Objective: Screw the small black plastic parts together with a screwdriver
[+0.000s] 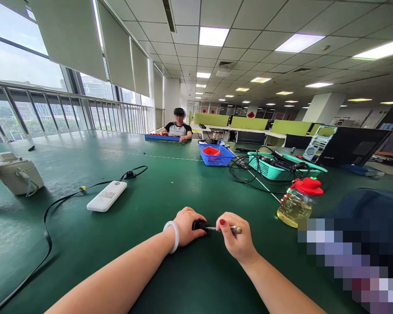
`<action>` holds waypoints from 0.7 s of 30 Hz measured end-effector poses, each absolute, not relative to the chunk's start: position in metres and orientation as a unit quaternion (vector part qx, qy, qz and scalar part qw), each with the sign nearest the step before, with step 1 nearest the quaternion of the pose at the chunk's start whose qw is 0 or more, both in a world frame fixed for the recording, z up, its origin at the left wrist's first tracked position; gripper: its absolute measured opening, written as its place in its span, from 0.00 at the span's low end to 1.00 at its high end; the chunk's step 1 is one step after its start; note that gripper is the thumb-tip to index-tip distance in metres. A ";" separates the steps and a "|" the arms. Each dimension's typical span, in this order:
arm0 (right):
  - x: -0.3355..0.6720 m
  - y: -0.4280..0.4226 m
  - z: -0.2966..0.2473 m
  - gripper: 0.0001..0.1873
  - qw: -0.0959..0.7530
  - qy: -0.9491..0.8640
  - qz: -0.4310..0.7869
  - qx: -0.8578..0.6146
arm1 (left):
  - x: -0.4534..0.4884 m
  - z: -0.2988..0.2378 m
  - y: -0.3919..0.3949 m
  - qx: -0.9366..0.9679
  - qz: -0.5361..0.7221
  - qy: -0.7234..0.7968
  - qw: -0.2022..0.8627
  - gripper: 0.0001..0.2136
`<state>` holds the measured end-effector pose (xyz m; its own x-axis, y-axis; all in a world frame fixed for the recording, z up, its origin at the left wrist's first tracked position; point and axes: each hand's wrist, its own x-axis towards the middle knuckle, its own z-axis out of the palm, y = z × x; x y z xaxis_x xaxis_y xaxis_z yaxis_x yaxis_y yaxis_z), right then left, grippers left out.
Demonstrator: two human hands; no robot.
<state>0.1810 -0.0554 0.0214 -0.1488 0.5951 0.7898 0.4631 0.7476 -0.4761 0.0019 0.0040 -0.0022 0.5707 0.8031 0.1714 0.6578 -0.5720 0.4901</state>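
Note:
My left hand (185, 226), with a white bangle at the wrist, is closed around a small black object (199, 224) low over the green table. Fingers cover much of that object, so its kind does not show. In my right hand (238, 242) is a slim screwdriver (212, 228), held nearly level. Its thin metal shaft points left and its tip meets the right side of the black object. The tan end of the handle sticks out beyond my fingers.
On the green table (157, 187) lie a white power bank (107, 196) and a black cable (49, 218). To the right stand a red-lidded bottle (296, 207), a teal basket (271, 170) of cables and a blue basket (216, 160). A person (178, 128) sits across.

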 end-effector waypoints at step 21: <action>0.166 -0.064 0.018 0.22 0.346 -0.878 -0.036 -0.329 | 0.004 -0.002 0.003 0.840 0.198 0.469 0.186 0.17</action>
